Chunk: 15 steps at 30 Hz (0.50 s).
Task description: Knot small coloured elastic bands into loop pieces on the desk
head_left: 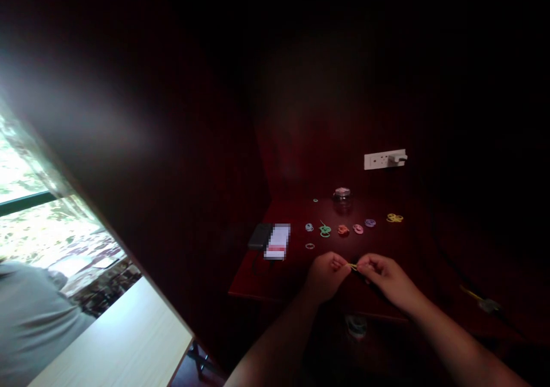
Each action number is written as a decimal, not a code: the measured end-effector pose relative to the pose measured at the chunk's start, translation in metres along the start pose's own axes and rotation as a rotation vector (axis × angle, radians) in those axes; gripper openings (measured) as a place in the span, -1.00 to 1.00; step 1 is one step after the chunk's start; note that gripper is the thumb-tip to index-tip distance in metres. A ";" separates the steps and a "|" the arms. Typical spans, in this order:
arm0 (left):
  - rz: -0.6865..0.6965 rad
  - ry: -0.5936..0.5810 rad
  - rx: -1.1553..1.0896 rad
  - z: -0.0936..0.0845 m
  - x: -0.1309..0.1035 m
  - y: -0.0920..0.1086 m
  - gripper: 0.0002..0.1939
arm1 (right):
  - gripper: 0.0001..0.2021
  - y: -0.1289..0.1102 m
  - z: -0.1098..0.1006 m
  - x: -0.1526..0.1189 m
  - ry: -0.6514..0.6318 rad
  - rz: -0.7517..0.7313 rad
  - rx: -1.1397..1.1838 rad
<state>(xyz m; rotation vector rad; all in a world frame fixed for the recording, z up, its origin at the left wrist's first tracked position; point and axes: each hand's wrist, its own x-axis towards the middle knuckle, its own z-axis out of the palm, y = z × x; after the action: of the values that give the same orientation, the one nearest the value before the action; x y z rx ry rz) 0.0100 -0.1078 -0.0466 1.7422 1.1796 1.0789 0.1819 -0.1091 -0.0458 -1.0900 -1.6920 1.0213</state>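
Above the dark red table's front part, my left hand (330,273) and my right hand (382,275) pinch a thin yellow elastic band (353,266) between them. Both hands are closed, and the fingertips hide the band's ends. Beyond them lies a row of small heaps of bands: light blue (309,227), green (325,231), orange-red (342,230), pink (358,229), purple (370,223) and yellow (395,218). One single band (310,246) rests nearer to my left hand, and another small ring (315,200) lies farther back.
A clear jar (342,199) stands at the table's back. On the left lie a phone (277,241) and a black flat device (259,236). A wall socket (385,159) holds a white plug. Past the left partition, a person in grey (36,324) is beside a light table (124,332).
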 end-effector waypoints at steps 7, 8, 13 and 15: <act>-0.026 -0.044 0.066 -0.003 -0.004 0.003 -0.79 | -0.73 -0.006 -0.002 -0.003 -0.016 0.024 -0.031; -0.033 -0.052 0.076 -0.004 -0.005 0.004 -0.78 | -0.72 -0.006 -0.002 -0.004 -0.018 0.026 -0.030; -0.048 -0.084 0.111 -0.005 -0.006 0.007 -0.77 | -0.73 -0.007 -0.003 -0.004 -0.010 0.037 -0.014; -0.049 -0.089 0.109 -0.005 -0.007 0.008 -0.76 | -0.73 -0.006 -0.003 -0.004 -0.007 0.036 -0.001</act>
<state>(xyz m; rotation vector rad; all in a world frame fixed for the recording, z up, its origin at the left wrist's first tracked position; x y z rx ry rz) 0.0060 -0.1160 -0.0391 1.8158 1.2393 0.9140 0.1844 -0.1143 -0.0404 -1.1222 -1.6837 1.0487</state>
